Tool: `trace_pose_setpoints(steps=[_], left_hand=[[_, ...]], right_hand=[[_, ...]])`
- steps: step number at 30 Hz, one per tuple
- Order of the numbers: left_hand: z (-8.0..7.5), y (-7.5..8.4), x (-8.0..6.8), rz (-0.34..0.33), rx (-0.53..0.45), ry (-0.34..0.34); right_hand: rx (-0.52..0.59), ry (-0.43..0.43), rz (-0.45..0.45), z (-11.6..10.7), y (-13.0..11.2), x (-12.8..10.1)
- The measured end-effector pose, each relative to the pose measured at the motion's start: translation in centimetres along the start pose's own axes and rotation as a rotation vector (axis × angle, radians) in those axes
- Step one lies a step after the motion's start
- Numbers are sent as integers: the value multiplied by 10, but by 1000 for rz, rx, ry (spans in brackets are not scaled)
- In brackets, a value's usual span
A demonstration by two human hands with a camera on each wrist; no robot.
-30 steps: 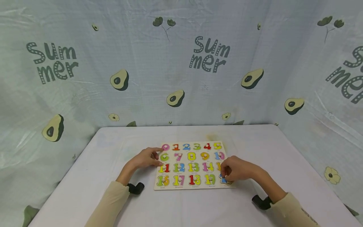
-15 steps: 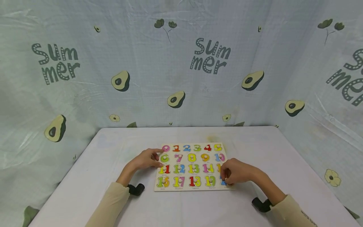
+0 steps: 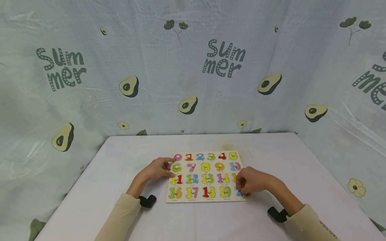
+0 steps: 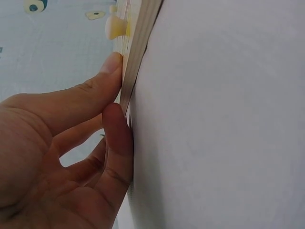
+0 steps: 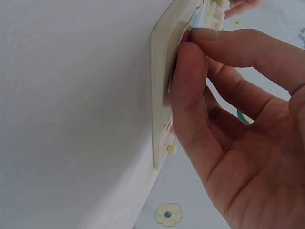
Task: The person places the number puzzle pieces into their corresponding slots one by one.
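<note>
A wooden number puzzle board [image 3: 197, 202] with colourful knobbed number pieces lies flat on the white table. My left hand [image 3: 157, 168] rests at its left edge, with the index finger stretched beside the pink 0 [image 3: 178, 157] and the thumb by the 11 [image 3: 176, 179]. In the left wrist view, the thumb touches the board's rim. My right hand [image 3: 253, 180] pinches the number 20 piece [image 3: 238, 191] at the board's near right corner. In the right wrist view, the thumb and index finger [image 5: 190, 71] meet at a dark pink knob. Those fingers hide most of the piece.
The white-covered table [image 3: 211, 221] surrounds the board. Behind it hangs a pale curtain [image 3: 156, 67] printed with avocados and "summer". Black wrist mounts [image 3: 147, 201] sit on both forearms.
The head view has shifted slightly. My right fingers cover more of the 20 piece than a second ago. My left hand stays at the board's left edge.
</note>
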State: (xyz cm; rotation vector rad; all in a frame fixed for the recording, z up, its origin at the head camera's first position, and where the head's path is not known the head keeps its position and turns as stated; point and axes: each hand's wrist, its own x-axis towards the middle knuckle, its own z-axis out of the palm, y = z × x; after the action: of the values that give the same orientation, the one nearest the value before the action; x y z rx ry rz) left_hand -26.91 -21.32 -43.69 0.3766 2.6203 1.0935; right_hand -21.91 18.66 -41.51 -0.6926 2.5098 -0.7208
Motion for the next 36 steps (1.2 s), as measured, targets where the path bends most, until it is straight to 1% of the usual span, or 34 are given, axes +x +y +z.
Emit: trace_pose_setpoints(steps=[2, 7, 11, 14, 19, 25, 29, 32, 36], left_hand=[[0, 1, -1, 1, 3, 1], [-3, 3, -2, -20, 8, 2], [-5, 3, -2, -40, 10, 4], [-6, 1, -1, -37, 12, 3], [-6, -1, -2, -35, 14, 8], [-6, 1, -4, -28, 8, 4], [-7, 1, -6, -36, 12, 2], [-9, 2, -8, -38, 24, -15], [-15, 4, -13, -40, 49, -49]], right_hand=[[-2, 2, 13, 1, -2, 0], [-21, -3, 57, 2, -9, 0], [-27, -4, 73, 2, -13, 0], [-23, -1, 86, 3, -16, -1], [-47, -5, 93, 4, -19, -1], [-38, -9, 111, 3, -20, 0], [-27, -16, 96, 3, -20, 0], [-24, -30, 70, 0, -20, 0], [-35, 4, 35, -12, -16, -5]])
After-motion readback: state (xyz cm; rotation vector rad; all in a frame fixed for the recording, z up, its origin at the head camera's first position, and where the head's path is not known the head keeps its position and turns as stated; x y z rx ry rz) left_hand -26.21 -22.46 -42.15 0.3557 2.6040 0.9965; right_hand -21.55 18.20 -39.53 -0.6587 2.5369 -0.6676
